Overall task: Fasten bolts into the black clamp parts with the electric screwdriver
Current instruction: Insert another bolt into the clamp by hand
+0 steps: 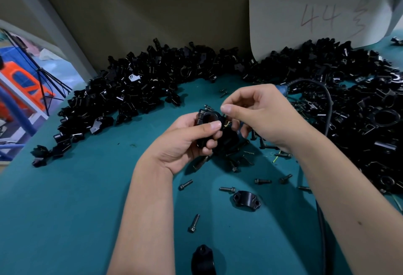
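Observation:
My left hand (185, 141) grips a black round clamp (209, 116) above the teal table, thumb across its front. A bolt head (208, 106) sticks up from the clamp's far left side. My right hand (257, 115) hovers at the clamp's right side, thumb and fingers pinched together on something small there that I cannot make out. Loose bolts (226, 189) lie scattered on the table below my hands. A single black clamp half (246, 200) rests near my right forearm. The electric screwdriver's body is hidden; only its black cable (328, 109) shows.
A big heap of black clamp parts (135, 91) curves along the back of the teal table (76, 209), and more parts (366, 109) pile at the right. A white card marked 44 (320, 10) leans on the wall. Another black part (202, 257) sits at the near edge.

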`<state>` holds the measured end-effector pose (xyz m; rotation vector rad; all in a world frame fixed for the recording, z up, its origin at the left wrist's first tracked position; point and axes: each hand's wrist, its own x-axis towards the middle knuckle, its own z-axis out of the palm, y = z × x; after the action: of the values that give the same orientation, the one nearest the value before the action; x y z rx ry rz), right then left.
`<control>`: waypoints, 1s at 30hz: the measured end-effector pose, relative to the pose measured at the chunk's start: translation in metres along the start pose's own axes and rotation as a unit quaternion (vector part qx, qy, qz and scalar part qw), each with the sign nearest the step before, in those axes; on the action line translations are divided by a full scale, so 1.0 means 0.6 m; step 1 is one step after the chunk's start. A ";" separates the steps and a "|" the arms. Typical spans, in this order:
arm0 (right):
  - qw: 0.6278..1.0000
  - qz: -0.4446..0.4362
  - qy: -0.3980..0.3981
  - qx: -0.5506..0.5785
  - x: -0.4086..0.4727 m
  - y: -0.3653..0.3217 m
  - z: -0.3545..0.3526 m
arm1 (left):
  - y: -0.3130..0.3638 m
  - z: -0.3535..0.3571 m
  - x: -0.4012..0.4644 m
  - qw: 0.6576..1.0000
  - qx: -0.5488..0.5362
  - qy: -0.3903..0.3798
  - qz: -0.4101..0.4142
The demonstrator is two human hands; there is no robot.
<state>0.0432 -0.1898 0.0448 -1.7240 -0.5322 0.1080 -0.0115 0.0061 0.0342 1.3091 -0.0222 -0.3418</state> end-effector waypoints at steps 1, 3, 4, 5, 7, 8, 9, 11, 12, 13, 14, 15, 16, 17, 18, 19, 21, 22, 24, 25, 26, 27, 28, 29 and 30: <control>1.000 0.000 -0.001 0.002 0.000 0.000 0.000 | 0.000 0.001 -0.001 1.000 0.006 0.005 0.002; 1.000 0.001 -0.006 0.007 0.000 0.000 0.002 | 0.001 0.002 -0.001 1.000 0.007 0.009 0.007; 1.000 0.001 -0.007 0.011 -0.001 0.000 0.003 | 0.002 0.003 -0.002 1.000 0.003 0.010 0.008; 1.000 0.000 -0.007 0.016 -0.001 0.000 0.003 | 0.003 0.003 -0.002 1.000 -0.002 0.011 0.009; 1.000 -0.002 -0.005 0.023 -0.001 -0.001 0.001 | 0.004 0.004 -0.004 1.000 -0.012 0.010 0.008; 1.000 -0.003 -0.006 0.025 -0.001 -0.002 0.000 | 0.005 0.005 -0.005 1.000 -0.019 0.011 0.005; 1.000 -0.005 -0.007 0.025 -0.001 -0.003 0.000 | 0.006 0.006 -0.006 1.000 -0.025 0.013 0.002; 0.999 -0.014 -0.007 0.032 -0.001 -0.006 0.001 | 0.007 0.007 -0.007 0.999 -0.034 0.013 -0.006; 0.999 -0.020 -0.003 0.043 -0.001 -0.007 0.001 | 0.008 0.007 -0.007 0.999 -0.037 0.011 -0.010; 0.998 -0.026 0.002 0.058 -0.001 -0.008 0.000 | 0.008 0.008 -0.008 0.999 -0.041 0.009 -0.013; 0.997 -0.033 0.004 0.069 -0.001 -0.009 -0.002 | 0.009 0.007 -0.008 0.999 -0.046 0.009 -0.015; 0.996 -0.040 0.004 0.074 0.000 -0.010 -0.004 | 0.009 0.007 -0.009 0.999 -0.051 0.009 -0.014; 0.996 -0.045 0.002 0.072 0.000 -0.012 -0.007 | 0.010 0.006 -0.009 0.998 -0.055 0.008 -0.012; 0.997 -0.048 0.000 0.068 0.000 -0.013 -0.009 | 0.010 0.006 -0.010 0.998 -0.057 0.007 -0.011; 0.997 -0.049 0.000 0.067 0.000 -0.013 -0.011 | 0.011 0.006 -0.011 0.998 -0.058 0.006 -0.011; 0.996 -0.049 0.000 0.069 -0.001 -0.014 -0.012 | 0.011 0.006 -0.011 0.998 -0.058 0.003 -0.013; 0.996 -0.047 -0.004 0.073 -0.002 -0.015 -0.012 | 0.010 0.006 -0.011 0.998 -0.061 -0.004 -0.022; 0.996 -0.046 -0.007 0.073 -0.003 -0.015 -0.012 | 0.010 0.007 -0.011 0.998 -0.060 -0.007 -0.025; 0.996 -0.044 -0.018 0.069 -0.003 -0.015 -0.010 | 0.010 0.008 -0.011 0.998 -0.056 -0.011 -0.028; 0.997 -0.043 -0.025 0.066 -0.003 -0.015 -0.009 | 0.011 0.009 -0.010 0.998 -0.055 -0.012 -0.028; 0.997 -0.042 -0.032 0.064 -0.003 -0.015 -0.009 | 0.011 0.009 -0.010 0.998 -0.055 -0.012 -0.029; 0.996 -0.041 -0.037 0.065 -0.002 -0.015 -0.009 | 0.011 0.009 -0.010 0.998 -0.055 -0.011 -0.030; 0.996 -0.040 -0.040 0.068 -0.002 -0.015 -0.009 | 0.011 0.009 -0.010 0.998 -0.056 -0.010 -0.030; 0.996 -0.039 -0.043 0.071 -0.002 -0.014 -0.009 | 0.011 0.008 -0.010 0.998 -0.058 -0.010 -0.030; 0.996 -0.037 -0.045 0.073 -0.002 -0.014 -0.010 | 0.011 0.007 -0.010 0.998 -0.060 -0.010 -0.030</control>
<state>0.0417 -0.1946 0.0540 -1.5603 -0.6396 0.1688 -0.0166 0.0050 0.0424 1.1894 0.0213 -0.4015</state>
